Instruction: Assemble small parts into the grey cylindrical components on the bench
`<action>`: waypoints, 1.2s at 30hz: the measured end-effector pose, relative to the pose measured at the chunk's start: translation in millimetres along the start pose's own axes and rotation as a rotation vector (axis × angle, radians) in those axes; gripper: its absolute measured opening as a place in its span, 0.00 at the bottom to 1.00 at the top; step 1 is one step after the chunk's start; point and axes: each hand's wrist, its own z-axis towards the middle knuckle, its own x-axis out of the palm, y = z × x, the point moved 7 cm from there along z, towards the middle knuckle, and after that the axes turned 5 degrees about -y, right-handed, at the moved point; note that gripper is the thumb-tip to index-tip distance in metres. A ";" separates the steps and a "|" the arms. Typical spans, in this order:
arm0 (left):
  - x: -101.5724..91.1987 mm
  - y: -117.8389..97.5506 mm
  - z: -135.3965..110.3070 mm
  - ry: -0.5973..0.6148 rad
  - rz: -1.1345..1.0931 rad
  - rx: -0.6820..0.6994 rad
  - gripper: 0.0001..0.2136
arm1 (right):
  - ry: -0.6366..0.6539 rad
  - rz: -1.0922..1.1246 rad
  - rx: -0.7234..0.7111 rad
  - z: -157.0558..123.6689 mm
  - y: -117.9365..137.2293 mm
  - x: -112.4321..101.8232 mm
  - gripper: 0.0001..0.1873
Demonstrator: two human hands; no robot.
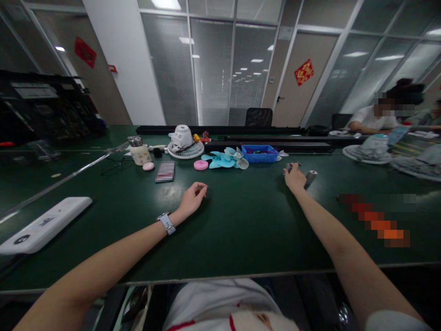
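Note:
My left hand (pixel 193 198), with a watch (pixel 166 223) on its wrist, rests loosely curled at the table's middle. Nothing shows between its fingers, and a small gap is seen at the fingertips. Farther out on the right, my right hand (pixel 295 178) is closed around a small greyish object, mostly hidden by the fingers. Just right of that hand a grey cylinder (pixel 312 174) stands on the green table (pixel 241 234). Ahead, between the hands, are light-blue fan blades (pixel 223 159), a round pink piece (pixel 200 165) and a blue tray (pixel 260 154) with small dark items in it.
A white fan body (pixel 182 136) on its grille, a patterned bottle (pixel 139 154) and a pale pink oval object (pixel 148 166) stand back left. A white power strip-like box (pixel 46 225) lies left. Other fan parts (pixel 370 149) and a person (pixel 375 117) are at the right.

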 end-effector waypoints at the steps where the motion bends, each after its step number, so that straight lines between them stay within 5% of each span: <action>1: -0.1 0.2 0.0 -0.002 -0.006 -0.001 0.15 | 0.007 0.010 0.009 0.8 -2.0 2.0 0.26; 9: -0.2 -7.2 -3.2 -0.006 -0.017 0.000 0.15 | 0.030 0.162 0.046 6.6 -8.5 9.2 0.27; 14: 3.6 -34.9 -13.8 0.069 -0.014 0.109 0.17 | 0.054 0.515 -0.284 -43.7 76.8 -15.5 0.26; 18: 2.9 -58.3 -23.9 0.093 0.016 0.208 0.19 | 0.315 0.849 -0.564 -129.9 162.3 -50.4 0.24; 21: 3.8 -68.1 -30.4 0.120 0.026 0.265 0.19 | 0.495 0.910 -0.729 -189.0 198.8 -75.9 0.23; 25: 8.8 -72.9 -37.2 0.179 0.008 0.328 0.14 | 0.589 0.952 -0.729 -220.3 206.6 -87.4 0.23; 36: 3.8 -86.7 -35.8 0.236 0.061 0.422 0.09 | 0.622 0.939 -0.765 -224.2 208.1 -91.4 0.18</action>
